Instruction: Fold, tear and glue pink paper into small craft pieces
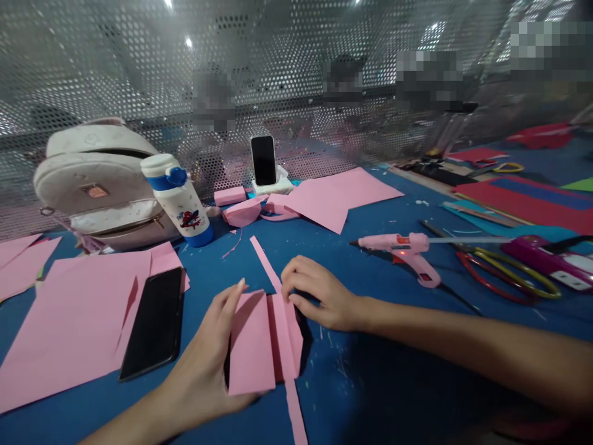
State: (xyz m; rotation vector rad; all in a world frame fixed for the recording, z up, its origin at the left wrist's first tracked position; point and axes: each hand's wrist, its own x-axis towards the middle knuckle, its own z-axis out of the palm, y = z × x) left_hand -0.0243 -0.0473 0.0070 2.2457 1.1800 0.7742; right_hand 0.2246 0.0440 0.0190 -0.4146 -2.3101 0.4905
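A folded piece of pink paper point(252, 346) lies on the blue table point(370, 371) in front of me. My left hand point(208, 364) rests on its left side with fingers stretched along the paper. My right hand point(319, 293) presses curled fingertips onto the paper's upper right edge. A long narrow pink strip point(278, 296) runs over the folded paper, from the middle of the table down to the near edge.
A dark phone point(155, 321) lies on large pink sheets point(74, 321) at left. Behind stand a white bag point(92, 179), a bottle point(180, 201) and an upright phone point(264, 161). A pink glue gun point(407, 247) and scissors point(504, 272) lie at right.
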